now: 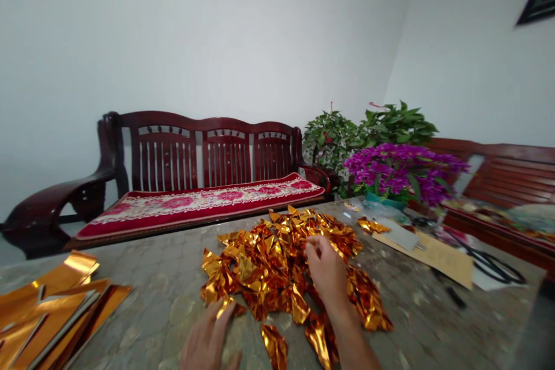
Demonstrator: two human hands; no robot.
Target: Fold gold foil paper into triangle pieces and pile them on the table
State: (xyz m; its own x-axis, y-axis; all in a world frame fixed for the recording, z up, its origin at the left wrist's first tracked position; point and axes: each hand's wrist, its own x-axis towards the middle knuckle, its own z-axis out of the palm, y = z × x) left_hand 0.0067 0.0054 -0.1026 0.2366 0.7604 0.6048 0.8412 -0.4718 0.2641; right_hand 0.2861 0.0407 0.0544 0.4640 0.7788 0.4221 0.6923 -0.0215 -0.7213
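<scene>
A heap of folded shiny gold foil paper pieces (269,266) covers the middle of the table. My right hand (327,269) reaches over the heap's right part, its fingers curled in against the foil; whatever is between the fingertips cannot be made out. Low in the view, my left hand (208,338) is slightly blurred, with fingers spread at the heap's near left edge. Its fingertips are by a small foil piece (226,305). Between the hands, a single folded piece (274,347) lies near the front, slightly apart from the heap.
Stacks of flat gold foil sheets (56,306) lie at the left. On the right are a brown envelope (437,257), a black cable (498,266) and purple flowers (399,167). Behind the grey patterned table (151,295) stands a wooden bench (173,156) with a red cushion.
</scene>
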